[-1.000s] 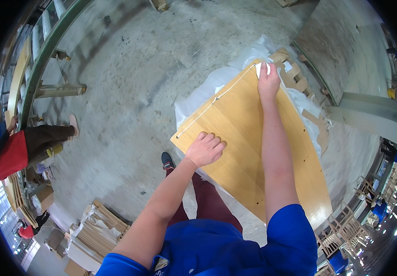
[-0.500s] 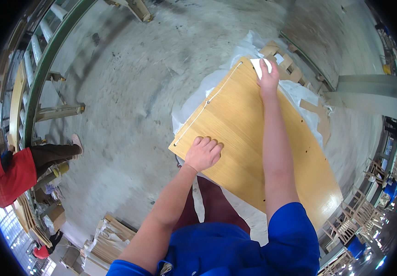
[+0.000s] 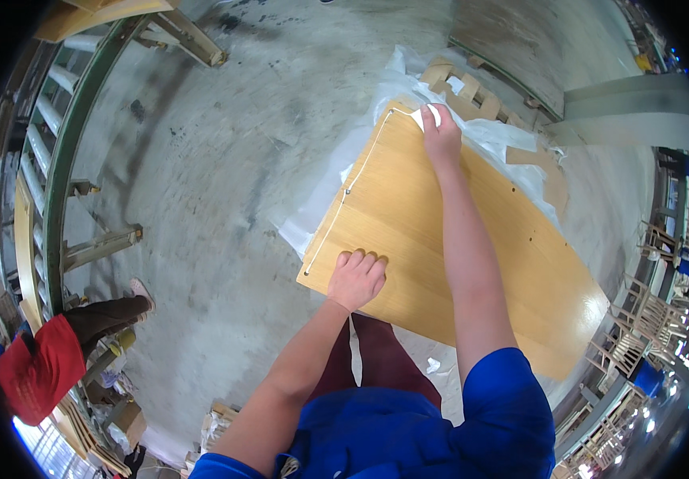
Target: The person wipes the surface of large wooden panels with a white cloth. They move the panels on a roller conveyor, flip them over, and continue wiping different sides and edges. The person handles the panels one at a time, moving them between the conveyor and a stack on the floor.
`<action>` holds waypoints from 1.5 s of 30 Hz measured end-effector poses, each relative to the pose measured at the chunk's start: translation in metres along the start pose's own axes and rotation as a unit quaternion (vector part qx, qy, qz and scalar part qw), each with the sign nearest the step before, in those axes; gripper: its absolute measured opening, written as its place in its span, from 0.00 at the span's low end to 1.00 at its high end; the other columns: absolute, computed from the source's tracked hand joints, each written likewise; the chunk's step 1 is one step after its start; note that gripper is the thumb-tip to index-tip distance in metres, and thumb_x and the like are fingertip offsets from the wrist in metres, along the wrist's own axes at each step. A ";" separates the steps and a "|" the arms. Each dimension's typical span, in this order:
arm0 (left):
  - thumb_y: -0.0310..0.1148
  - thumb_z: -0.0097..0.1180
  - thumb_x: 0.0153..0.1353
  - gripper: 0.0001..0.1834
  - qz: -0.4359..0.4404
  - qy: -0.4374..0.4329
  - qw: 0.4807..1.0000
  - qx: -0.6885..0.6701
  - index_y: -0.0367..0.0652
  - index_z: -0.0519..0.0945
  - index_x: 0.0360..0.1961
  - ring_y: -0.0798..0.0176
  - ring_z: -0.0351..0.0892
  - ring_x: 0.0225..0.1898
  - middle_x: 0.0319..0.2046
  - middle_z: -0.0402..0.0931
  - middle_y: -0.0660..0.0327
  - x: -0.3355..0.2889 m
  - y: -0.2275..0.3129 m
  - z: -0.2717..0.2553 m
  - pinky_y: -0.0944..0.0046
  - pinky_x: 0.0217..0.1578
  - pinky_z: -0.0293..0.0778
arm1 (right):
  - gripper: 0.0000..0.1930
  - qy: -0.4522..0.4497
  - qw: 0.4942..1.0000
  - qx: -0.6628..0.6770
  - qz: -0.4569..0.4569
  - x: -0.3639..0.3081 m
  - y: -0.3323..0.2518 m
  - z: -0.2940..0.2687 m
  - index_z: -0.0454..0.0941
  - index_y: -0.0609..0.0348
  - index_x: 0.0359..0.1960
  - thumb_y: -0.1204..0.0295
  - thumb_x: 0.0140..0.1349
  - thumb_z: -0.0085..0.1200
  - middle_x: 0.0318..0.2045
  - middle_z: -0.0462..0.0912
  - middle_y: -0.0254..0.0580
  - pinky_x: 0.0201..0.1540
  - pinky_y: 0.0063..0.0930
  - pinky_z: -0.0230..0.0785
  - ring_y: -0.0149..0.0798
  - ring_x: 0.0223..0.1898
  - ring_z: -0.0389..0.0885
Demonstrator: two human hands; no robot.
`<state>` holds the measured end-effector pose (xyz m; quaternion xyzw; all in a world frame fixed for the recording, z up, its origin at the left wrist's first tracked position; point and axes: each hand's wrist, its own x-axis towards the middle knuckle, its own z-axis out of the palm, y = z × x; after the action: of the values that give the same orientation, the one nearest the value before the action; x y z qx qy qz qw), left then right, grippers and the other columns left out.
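A light wood-grain board [image 3: 408, 215] lies slanting in front of me, with several small dark holes near its edges. Along its left edge runs a thin white line [image 3: 329, 229], passing small holes; whether it is cord or a bead of glue I cannot tell. My right hand [image 3: 443, 142] grips a white object [image 3: 426, 116] with a pointed end at the far corner; the line bends from that corner toward it. My left hand [image 3: 358, 279] rests on the near left part of the board, fingers curled. Whatever is under those fingers is hidden.
Crumpled plastic sheeting [image 3: 312, 215] and cardboard pieces [image 3: 472, 100] lie around the board's far side. At left stands a green-framed roller conveyor [image 3: 60, 184] with a person in red [image 3: 41, 369] beside it. Wooden chair frames [image 3: 632, 335] are at right.
The view has shifted, and the board appears turned slightly. A short stretch of white line now leads from the far corner toward the white object in my right hand. My left hand stays on the board.
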<state>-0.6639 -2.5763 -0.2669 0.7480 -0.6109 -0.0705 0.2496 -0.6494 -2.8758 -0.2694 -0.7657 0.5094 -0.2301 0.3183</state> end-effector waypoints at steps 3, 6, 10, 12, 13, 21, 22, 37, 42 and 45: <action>0.35 0.57 0.49 0.12 0.006 -0.001 1.000 -0.002 0.53 0.75 0.37 0.65 0.69 0.36 0.31 0.71 0.69 0.001 -0.002 0.000 0.61 0.38 0.61 | 0.22 0.013 1.000 -0.011 0.001 -0.001 0.005 -0.006 0.77 0.49 0.44 0.46 0.61 0.45 0.22 0.80 0.47 0.33 0.41 0.70 0.49 0.29 0.80; 0.35 0.57 0.49 0.12 0.007 0.001 1.000 -0.002 0.53 0.76 0.37 0.65 0.70 0.36 0.31 0.71 0.68 0.000 -0.002 0.000 0.60 0.38 0.61 | 0.22 0.010 0.999 -0.042 0.013 -0.004 0.003 -0.005 0.76 0.48 0.44 0.46 0.61 0.45 0.22 0.80 0.46 0.32 0.41 0.70 0.49 0.29 0.80; 0.35 0.57 0.49 0.13 0.007 -0.014 1.000 -0.008 0.52 0.76 0.38 0.63 0.70 0.37 0.32 0.72 0.68 0.001 -0.002 0.000 0.60 0.38 0.61 | 0.21 0.022 0.997 -0.073 0.014 -0.005 0.000 -0.003 0.76 0.48 0.42 0.46 0.61 0.45 0.21 0.80 0.46 0.31 0.41 0.70 0.50 0.29 0.80; 0.35 0.57 0.48 0.13 0.007 -0.016 1.000 -0.015 0.52 0.76 0.38 0.63 0.71 0.37 0.32 0.73 0.67 0.000 -0.001 0.000 0.60 0.38 0.61 | 0.21 0.016 0.997 -0.070 0.012 -0.005 0.002 -0.003 0.76 0.48 0.42 0.46 0.61 0.44 0.21 0.80 0.46 0.31 0.42 0.70 0.50 0.29 0.80; 0.35 0.57 0.48 0.13 0.006 -0.014 1.000 -0.017 0.52 0.76 0.38 0.63 0.71 0.37 0.33 0.73 0.67 0.001 -0.002 0.001 0.59 0.39 0.61 | 0.21 0.012 0.998 -0.067 0.010 -0.004 0.002 -0.003 0.76 0.48 0.41 0.46 0.61 0.44 0.21 0.80 0.45 0.31 0.43 0.70 0.50 0.29 0.80; 0.35 0.57 0.49 0.12 0.007 -0.012 1.000 -0.012 0.52 0.77 0.37 0.62 0.71 0.37 0.32 0.74 0.66 0.001 0.001 0.002 0.59 0.39 0.61 | 0.20 0.049 0.996 -0.059 0.034 -0.016 0.026 -0.027 0.76 0.48 0.42 0.47 0.62 0.44 0.22 0.81 0.46 0.31 0.44 0.69 0.51 0.29 0.80; 0.34 0.57 0.49 0.12 0.005 -0.012 1.000 -0.010 0.52 0.77 0.37 0.61 0.71 0.37 0.31 0.74 0.66 0.002 0.001 0.002 0.59 0.40 0.61 | 0.20 0.051 0.996 -0.060 0.035 -0.018 0.030 -0.032 0.76 0.48 0.42 0.47 0.62 0.44 0.22 0.81 0.46 0.31 0.44 0.69 0.52 0.30 0.80; 0.33 0.56 0.49 0.12 0.024 -0.016 0.999 0.014 0.51 0.76 0.38 0.60 0.71 0.37 0.33 0.75 0.65 0.003 0.006 0.005 0.58 0.43 0.61 | 0.21 0.190 0.976 -0.016 0.104 -0.071 0.151 -0.156 0.76 0.51 0.43 0.49 0.62 0.46 0.30 0.82 0.50 0.35 0.42 0.71 0.52 0.34 0.81; 0.32 0.55 0.49 0.12 0.024 -0.012 1.000 0.014 0.50 0.75 0.37 0.58 0.71 0.37 0.32 0.74 0.64 0.002 0.007 0.008 0.57 0.42 0.61 | 0.20 0.201 0.973 -0.080 0.085 -0.071 0.162 -0.166 0.76 0.48 0.43 0.48 0.62 0.45 0.29 0.82 0.50 0.35 0.42 0.71 0.53 0.33 0.81; 0.30 0.53 0.49 0.11 0.031 -0.002 0.999 0.017 0.49 0.74 0.36 0.57 0.70 0.35 0.30 0.73 0.63 0.003 0.009 0.009 0.57 0.40 0.60 | 0.20 0.180 0.974 -0.079 0.111 -0.069 0.161 -0.165 0.76 0.47 0.43 0.47 0.62 0.44 0.27 0.82 0.49 0.35 0.43 0.71 0.53 0.32 0.80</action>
<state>-0.6749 -2.5826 -0.2698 0.7329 -0.6353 -0.0533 0.2376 -0.8885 -2.8983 -0.2734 -0.6734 0.6566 -0.2860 0.1833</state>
